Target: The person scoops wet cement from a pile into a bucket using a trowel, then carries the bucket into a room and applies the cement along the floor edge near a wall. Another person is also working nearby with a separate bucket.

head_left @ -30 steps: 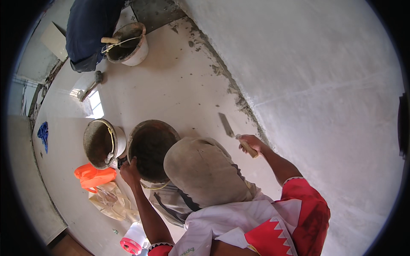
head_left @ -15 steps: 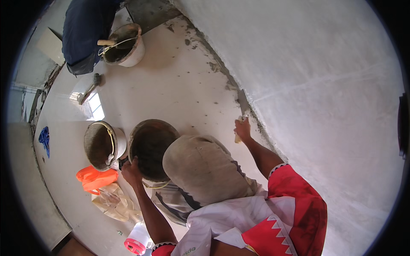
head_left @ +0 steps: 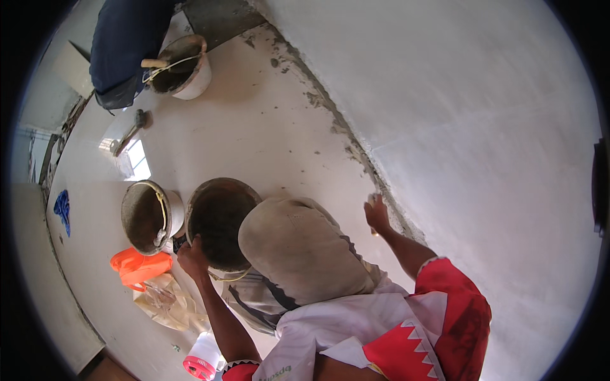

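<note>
My left hand (head_left: 192, 256) is closed on the near left rim of a dark, mortar-stained bucket (head_left: 223, 190), which stands against my bent knee in grey-brown trousers (head_left: 295, 247). The bucket's inside looks dark, and how much it holds is hard to tell. On the right, my right hand (head_left: 377, 216) is wrapped round the pale handle of a trowel (head_left: 373, 232), low by the joint where the floor meets the wall. The trowel's blade can hardly be made out. Grey mortar (head_left: 397, 219) runs along that joint.
A second bucket (head_left: 176, 213) stands left of mine, near an orange cloth (head_left: 141, 267) and a beige bag (head_left: 168, 305). Farther off are a hammer (head_left: 130, 133), another bucket (head_left: 197, 82) and a person's dark trousers (head_left: 127, 51). The pale wall (head_left: 476, 159) bounds the right.
My right hand has drawn back toward me and slightly right along the wall joint, with the trowel in it. My left hand stays on the bucket rim.
</note>
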The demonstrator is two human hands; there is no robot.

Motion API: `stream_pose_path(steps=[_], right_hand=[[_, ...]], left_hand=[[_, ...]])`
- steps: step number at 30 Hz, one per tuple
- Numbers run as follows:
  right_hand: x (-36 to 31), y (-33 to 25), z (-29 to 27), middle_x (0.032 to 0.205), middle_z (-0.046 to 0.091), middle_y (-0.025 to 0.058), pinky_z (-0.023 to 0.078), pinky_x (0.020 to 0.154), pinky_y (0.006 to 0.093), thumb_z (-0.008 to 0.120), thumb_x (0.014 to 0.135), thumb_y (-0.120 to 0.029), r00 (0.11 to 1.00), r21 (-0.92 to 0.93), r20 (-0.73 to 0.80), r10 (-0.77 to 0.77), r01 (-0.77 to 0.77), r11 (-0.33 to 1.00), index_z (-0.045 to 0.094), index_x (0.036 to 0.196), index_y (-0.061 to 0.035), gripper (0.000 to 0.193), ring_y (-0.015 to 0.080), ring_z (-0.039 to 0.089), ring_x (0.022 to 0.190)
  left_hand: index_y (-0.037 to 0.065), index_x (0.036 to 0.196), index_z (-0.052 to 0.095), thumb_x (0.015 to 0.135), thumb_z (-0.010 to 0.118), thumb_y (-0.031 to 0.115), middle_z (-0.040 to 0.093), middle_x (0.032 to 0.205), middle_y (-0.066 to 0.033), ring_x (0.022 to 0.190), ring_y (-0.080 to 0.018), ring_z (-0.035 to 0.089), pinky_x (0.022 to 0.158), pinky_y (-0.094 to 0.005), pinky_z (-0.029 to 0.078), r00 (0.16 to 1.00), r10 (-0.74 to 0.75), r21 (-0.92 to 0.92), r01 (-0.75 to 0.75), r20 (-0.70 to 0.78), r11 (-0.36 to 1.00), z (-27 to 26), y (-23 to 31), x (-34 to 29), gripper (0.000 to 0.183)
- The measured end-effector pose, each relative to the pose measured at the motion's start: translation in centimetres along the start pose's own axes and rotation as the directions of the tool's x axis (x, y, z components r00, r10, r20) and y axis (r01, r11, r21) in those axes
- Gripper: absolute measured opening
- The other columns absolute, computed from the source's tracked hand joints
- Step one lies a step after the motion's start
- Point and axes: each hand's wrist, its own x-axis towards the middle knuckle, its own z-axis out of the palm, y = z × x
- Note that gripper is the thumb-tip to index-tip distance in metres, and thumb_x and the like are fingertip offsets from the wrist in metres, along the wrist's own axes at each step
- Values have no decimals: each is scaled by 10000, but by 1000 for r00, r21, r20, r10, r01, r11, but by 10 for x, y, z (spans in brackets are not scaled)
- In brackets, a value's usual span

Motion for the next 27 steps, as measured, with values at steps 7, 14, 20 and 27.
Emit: stream_pose_path(steps=[7, 14, 20, 27], right_hand=[[70, -34, 33, 1002, 636, 339, 501, 830, 549, 595, 876, -253, 999, -21, -22, -31, 30, 999, 436, 1218, -10, 449, 506, 621, 952], [6, 5, 29, 1054, 609, 360, 484, 852, 560, 556, 901, -261, 962, 72, -35, 270, -267, 961, 367, 1262, 16, 493, 506, 616, 977], [-10, -17, 62, 908, 629, 335, 500, 737, 569, 580, 899, -250, 998, 50, 5, 61, -62, 997, 397, 1213, -10, 436, 515, 625, 863], [106, -137, 121, 988, 625, 355, 502, 814, 555, 561, 883, -255, 987, 401, -24, 156, -134, 906, 380, 1242, 55, 508, 507, 625, 923]], left_hand=[[-42, 801, 677, 804, 677, 400, 663, 774, -230, 720, -398, 619, 715, -493, 451, 997, 75, 113, -72, -22, 991, 4, -2, 6, 443], [-25, 852, 702, 818, 666, 380, 673, 788, -227, 746, -396, 635, 723, -488, 459, 997, 68, 105, -65, -22, 992, 1, 0, -6, 408], [-19, 876, 714, 812, 676, 358, 682, 769, -211, 743, -365, 656, 724, -459, 478, 999, 49, 105, -50, 10, 993, 0, 9, -2, 384], [-58, 798, 673, 808, 687, 348, 642, 737, -238, 685, -406, 610, 692, -496, 447, 973, 229, 173, -221, -26, 960, 6, 17, 0, 407]])
